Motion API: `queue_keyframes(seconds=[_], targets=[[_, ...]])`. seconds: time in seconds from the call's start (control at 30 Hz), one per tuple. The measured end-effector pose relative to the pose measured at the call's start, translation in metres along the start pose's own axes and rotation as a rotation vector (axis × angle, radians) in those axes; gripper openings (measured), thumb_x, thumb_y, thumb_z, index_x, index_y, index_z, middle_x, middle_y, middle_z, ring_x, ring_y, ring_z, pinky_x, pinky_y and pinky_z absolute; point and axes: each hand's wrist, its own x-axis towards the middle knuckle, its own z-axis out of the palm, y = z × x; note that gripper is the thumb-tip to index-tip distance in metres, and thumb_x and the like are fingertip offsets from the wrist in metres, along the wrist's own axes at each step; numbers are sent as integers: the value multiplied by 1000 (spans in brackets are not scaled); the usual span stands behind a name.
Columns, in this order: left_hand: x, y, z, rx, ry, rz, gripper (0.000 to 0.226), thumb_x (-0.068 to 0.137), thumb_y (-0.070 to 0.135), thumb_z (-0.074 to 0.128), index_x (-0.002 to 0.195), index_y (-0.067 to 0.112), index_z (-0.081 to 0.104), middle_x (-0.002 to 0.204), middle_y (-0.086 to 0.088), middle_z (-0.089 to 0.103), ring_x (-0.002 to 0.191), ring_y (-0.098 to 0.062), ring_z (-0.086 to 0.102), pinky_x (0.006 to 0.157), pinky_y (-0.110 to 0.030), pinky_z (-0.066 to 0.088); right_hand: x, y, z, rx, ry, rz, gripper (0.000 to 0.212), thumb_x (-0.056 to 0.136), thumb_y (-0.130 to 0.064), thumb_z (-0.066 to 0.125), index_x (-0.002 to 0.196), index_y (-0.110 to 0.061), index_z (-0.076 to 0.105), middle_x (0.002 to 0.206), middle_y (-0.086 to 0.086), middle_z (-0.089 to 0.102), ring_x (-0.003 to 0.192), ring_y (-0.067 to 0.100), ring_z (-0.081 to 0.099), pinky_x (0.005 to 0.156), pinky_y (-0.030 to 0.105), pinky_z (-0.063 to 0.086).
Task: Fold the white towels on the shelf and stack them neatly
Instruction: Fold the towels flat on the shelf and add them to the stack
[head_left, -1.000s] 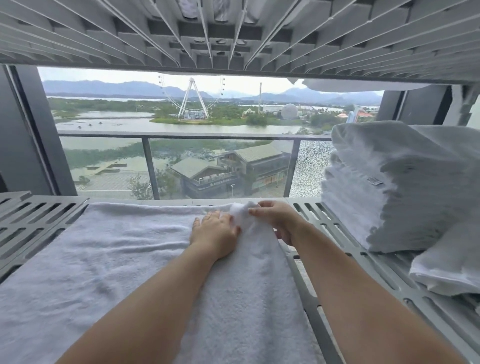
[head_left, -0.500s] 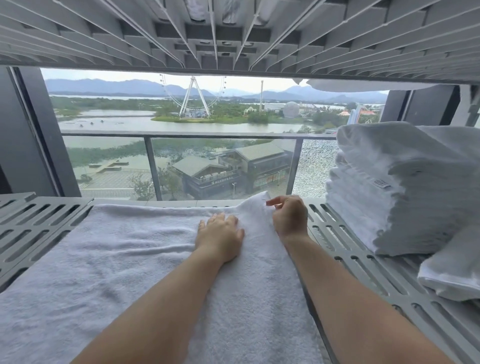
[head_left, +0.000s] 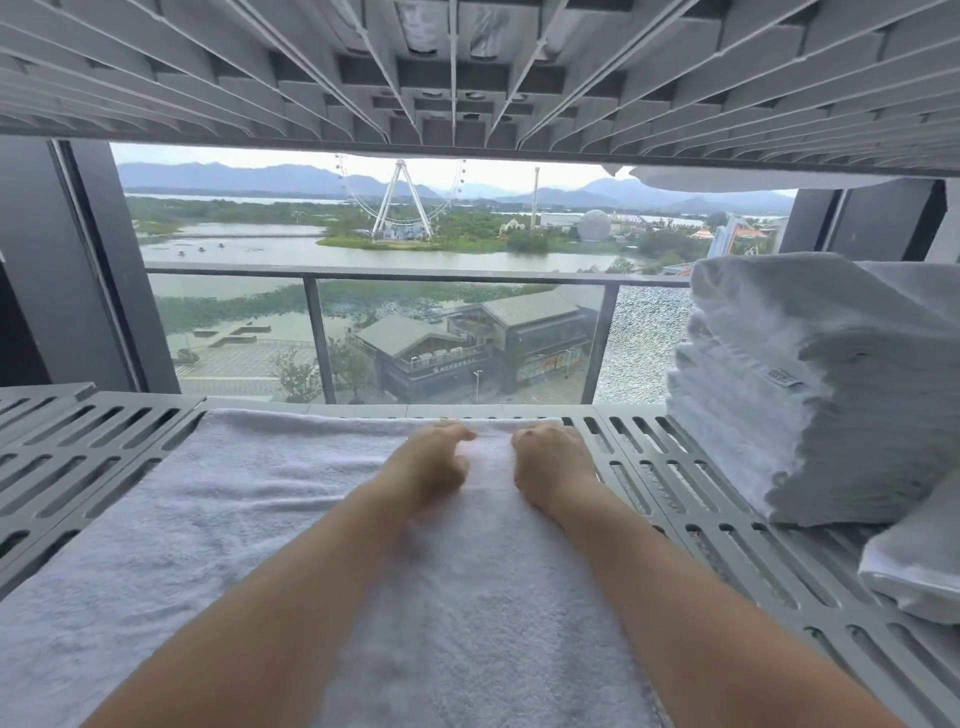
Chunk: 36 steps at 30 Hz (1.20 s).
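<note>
Slatted shelf (head_left: 675, 499) carrying white towel (head_left: 234, 519) spread flat; I am logging left grip (head_left: 431, 462) and right grip (head_left: 553, 462) sitting curled side by side at its far hem, pinch indiscernible, right grip lying nearer the folded stack (head_left: 831, 389).

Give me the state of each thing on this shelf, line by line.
Towel: spread flat on the shelf, under both hands.
Left hand: fingers curled at the towel's far edge; blurred, grip unclear.
Right hand: fingers curled at the same edge; grip hidden.
Stack: folded towels, piled at the right.
Cloth: white, folded, lying by the stack's near side.
</note>
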Motion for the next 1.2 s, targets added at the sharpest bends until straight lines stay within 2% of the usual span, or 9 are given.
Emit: queue_keyframes(seconds=[0.1,0.23,0.4,0.53,0.67,0.77,0.9,1.1,1.2], targets=[[-8,-42,-23,195,52,-139,48,98,34,46,145,23,47,152,-4,45,139,-23,41,117,-41,29,12,-23,-7,40,42,-3,33,85,-7,44,110,-7,66,112,12,62,107,30,55,92,40,44],[-11,-84,-44,386,-22,-288,65,96,58,42,149,22,40,155,-7,41,143,-27,35,121,-49,22,29,-56,-6,375,-19,-69,52,89,0,37,137,-11,55,133,14,56,125,31,49,100,40,45],[-7,-117,-58,332,25,-253,62,100,46,48,154,17,33,159,-8,35,148,-26,29,122,-45,22,38,-59,12,327,-56,49,62,88,3,34,147,-16,42,144,10,51,135,27,43,112,43,35],[-1,-140,-69,421,111,-221,37,100,16,43,135,18,55,134,-9,57,125,-27,50,109,-40,37,48,-57,15,226,11,188,52,87,-2,35,135,-17,52,132,10,57,124,29,49,111,46,33],[1,-150,-80,564,197,-151,22,97,17,48,106,20,68,106,-3,62,100,-22,58,89,-36,47,49,-55,7,97,-65,327,40,91,-26,39,123,-13,59,128,12,53,122,30,45,112,51,30],[-6,-159,-82,518,206,-150,23,95,10,45,104,20,63,103,-3,63,95,-23,59,85,-37,48,34,-56,1,42,48,322,39,87,-28,45,120,-13,60,121,10,61,119,28,52,120,52,17],[-28,-168,-94,494,287,-139,27,91,2,42,102,19,60,96,-4,65,86,-27,62,77,-36,46,3,-58,-12,30,334,258,25,83,-13,52,105,-13,63,93,9,71,98,28,63,116,47,29],[-89,-163,-111,468,473,16,18,93,13,55,95,19,72,86,-2,64,74,-29,62,76,-39,50,-44,-51,-43,-147,500,122,16,73,-11,62,88,-13,66,79,12,69,89,32,63,112,49,31],[-129,-156,-113,411,534,68,17,94,14,57,97,17,74,90,-5,67,79,-31,64,80,-42,49,-76,-49,-57,-192,460,148,7,77,-12,65,83,-14,68,71,14,68,86,32,64,112,50,31]])
